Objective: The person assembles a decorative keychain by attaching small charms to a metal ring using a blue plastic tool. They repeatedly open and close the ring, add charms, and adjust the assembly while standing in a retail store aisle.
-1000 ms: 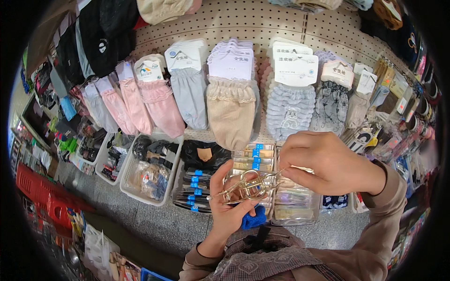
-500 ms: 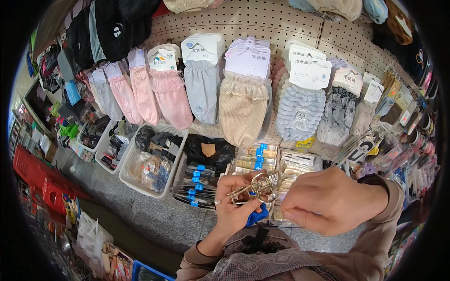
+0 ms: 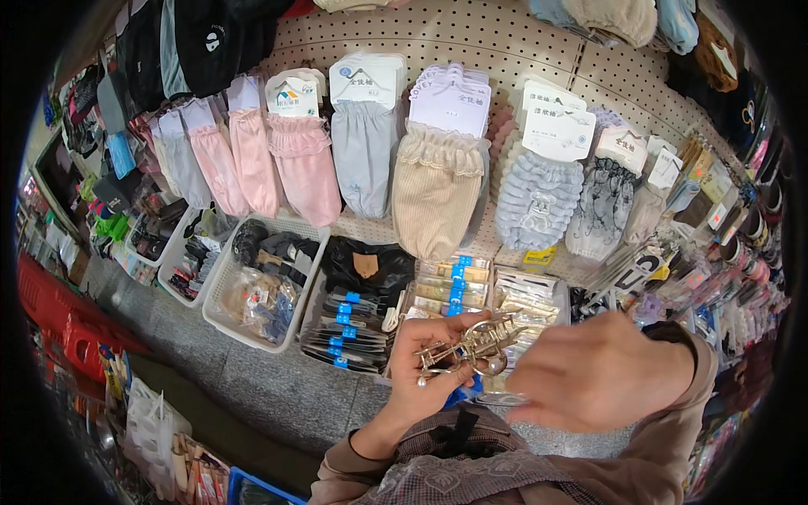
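My left hand [image 3: 410, 379] grips a gold-coloured metal hair claw clip [image 3: 478, 345], with the fingers behind it and the thumb below. The clip's prongs point up and right, towards my other hand. A pearl-like bead shows by the left fingers. Just below the clip, a bit of bright blue material [image 3: 465, 392] shows. Close to the clip's right side, my right hand [image 3: 602, 374] is curled closed with its back up. Motion blurs it, and anything inside its fingers is hidden.
Sleeve covers [image 3: 439, 194] in beige, pink, grey and blue hang on a pegboard [image 3: 362, 35] ahead. Below them are a white basket [image 3: 212, 310] of bagged goods, dark packets with blue tags [image 3: 343, 332] and gold packets [image 3: 450, 286]. A red plastic stool [image 3: 88, 332] stands left.
The clip in my left hand has turned slightly and moved a little right. My right hand has shifted slightly and become more blurred. The view has moved a little.
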`<state>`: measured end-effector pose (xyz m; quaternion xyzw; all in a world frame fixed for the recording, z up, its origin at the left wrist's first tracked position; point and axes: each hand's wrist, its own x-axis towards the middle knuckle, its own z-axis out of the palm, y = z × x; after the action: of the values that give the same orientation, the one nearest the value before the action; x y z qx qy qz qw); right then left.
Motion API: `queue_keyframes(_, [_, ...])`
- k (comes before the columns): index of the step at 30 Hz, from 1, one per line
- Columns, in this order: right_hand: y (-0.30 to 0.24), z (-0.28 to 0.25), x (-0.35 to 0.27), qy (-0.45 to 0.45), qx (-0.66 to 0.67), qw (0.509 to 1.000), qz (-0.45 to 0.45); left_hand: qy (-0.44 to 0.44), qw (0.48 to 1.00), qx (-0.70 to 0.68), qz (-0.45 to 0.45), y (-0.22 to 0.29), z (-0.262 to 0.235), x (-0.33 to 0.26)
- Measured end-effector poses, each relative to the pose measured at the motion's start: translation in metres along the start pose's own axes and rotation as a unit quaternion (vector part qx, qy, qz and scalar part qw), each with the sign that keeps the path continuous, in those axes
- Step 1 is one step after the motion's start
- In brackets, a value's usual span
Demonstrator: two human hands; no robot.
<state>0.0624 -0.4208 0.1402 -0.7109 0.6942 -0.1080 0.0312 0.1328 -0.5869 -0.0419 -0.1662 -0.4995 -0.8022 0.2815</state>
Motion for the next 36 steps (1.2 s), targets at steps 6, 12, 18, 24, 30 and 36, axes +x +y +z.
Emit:
queue_keyframes(6, [0.007,-0.005,0.009,0.056,-0.124,0.987,0.089,-0.042,0.999,-0.004,0.016,-0.003,0.001,0.005])
queue_keyframes(12, [0.007,-0.014,0.015,-0.053,-0.122,0.988,0.076,-0.042,0.996,-0.036,-0.076,0.003,0.008,-0.001])
queue_keyframes(18, [0.008,-0.02,0.02,-0.095,-0.155,0.98,0.079,-0.074,0.992,-0.062,-0.084,0.005,0.014,-0.001])
queue_keyframes(24, [0.013,-0.019,0.019,-0.108,-0.146,0.98,0.076,-0.073,0.985,-0.095,-0.125,0.003,0.017,-0.005])
queue_keyframes(30, [0.02,-0.019,0.014,-0.107,-0.138,0.983,0.054,-0.153,0.984,-0.015,-0.089,0.011,0.01,0.006])
queue_keyframes(36, [0.021,-0.014,0.006,-0.133,-0.13,0.981,0.053,-0.178,0.96,0.178,-0.124,0.025,0.007,0.018])
